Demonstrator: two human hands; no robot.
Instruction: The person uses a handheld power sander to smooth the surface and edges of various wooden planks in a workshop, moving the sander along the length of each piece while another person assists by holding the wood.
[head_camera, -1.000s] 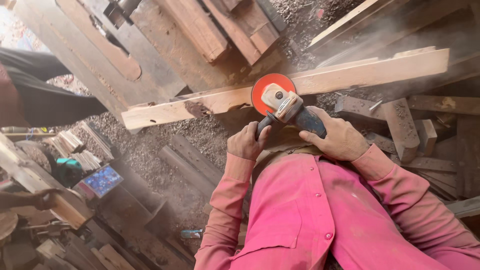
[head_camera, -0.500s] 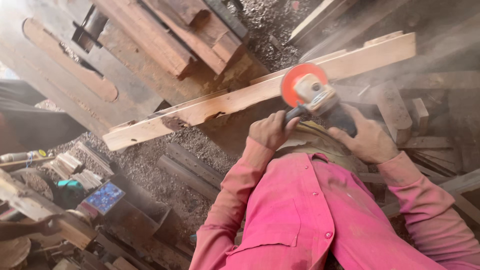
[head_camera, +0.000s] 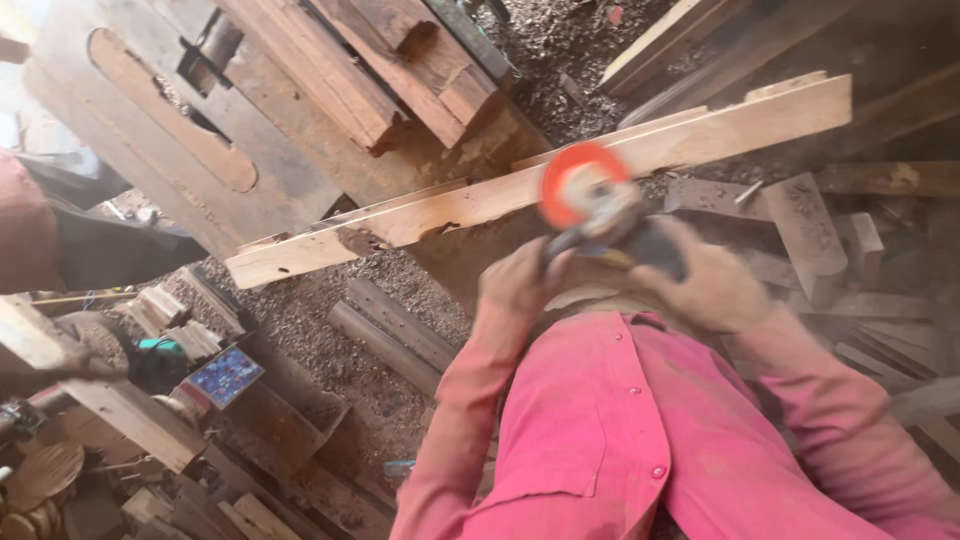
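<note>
**Two hands steadying a grinder on a pale plank**

The person in the pink shirt is holding an angle grinder (head_camera: 600, 215) against a long pale plank (head_camera: 480, 205) that is lying aslant across stacked timber. The left hand (head_camera: 520, 280) is wrapping round the side handle, fingers curled tight on it. The right hand (head_camera: 700, 285) is clasping the dark body of the tool from above, also closed round it. The orange disc (head_camera: 580, 185) is sitting at the plank's near edge, blurred, with dust hanging to the right.

The grinder is looking compact, rigid and fairly heavy for its size; it is likely pulling sideways when the disc bites, so both handle and body are the places to hold, well back from the disc. The plank is looking stiff and light-coloured, with a dark rotted notch (head_camera: 360, 240) near its left end; it is probably splintery along that edge.

For packages and signs: a small flat box (head_camera: 222, 376) with a blue speckled face is lying low at the left, beside a teal tool (head_camera: 160, 352). No readable signs are showing. Another person's dark sleeve (head_camera: 110, 245) is reaching in at the left edge.
</note>
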